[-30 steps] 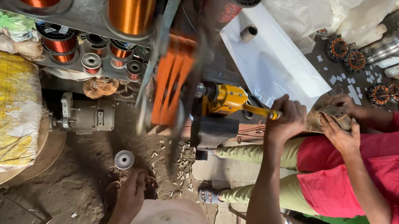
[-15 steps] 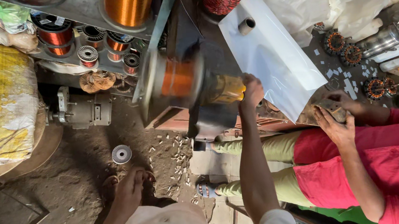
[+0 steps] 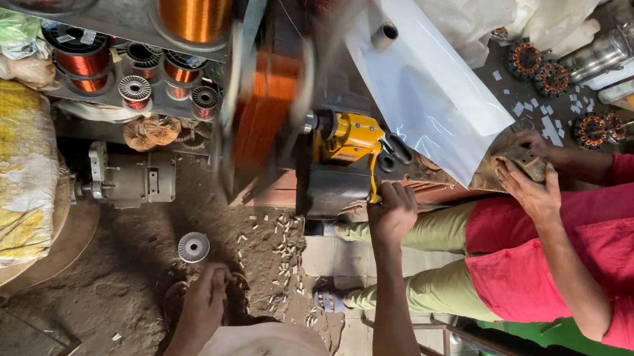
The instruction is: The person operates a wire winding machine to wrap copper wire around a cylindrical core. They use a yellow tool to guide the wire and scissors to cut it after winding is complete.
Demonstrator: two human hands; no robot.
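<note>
— Two hands of the wearer show; what is each one doing?

— The right hand (image 3: pixel 393 212) is raised to the yellow-and-black winding machine (image 3: pixel 343 156), its fingers curled around the handle at the machine's lower edge, so that grip is closed on the handle. The left hand (image 3: pixel 205 301) is down low over the dirt floor (image 3: pixel 118 271), by a foot in a sandal; whether it is open or closed I cannot tell.

— Where does the machine sit?

— At the edge of the counter (image 3: pixel 269 199), just beside a blurred orange spool of copper wire (image 3: pixel 264 105), which looks to be spinning, though the blur makes that uncertain.

— What lies near the low hand?

— A small grey bobbin (image 3: pixel 193 247) on the floor, just above it, apart from it. Pale scraps are scattered to the right.

— Anyone else?

— A person in a red top sits at the right, both hands (image 3: pixel 531 176) on a dark, round part. A white sheet (image 3: pixel 427 91) lies between that person and the machine.
</note>
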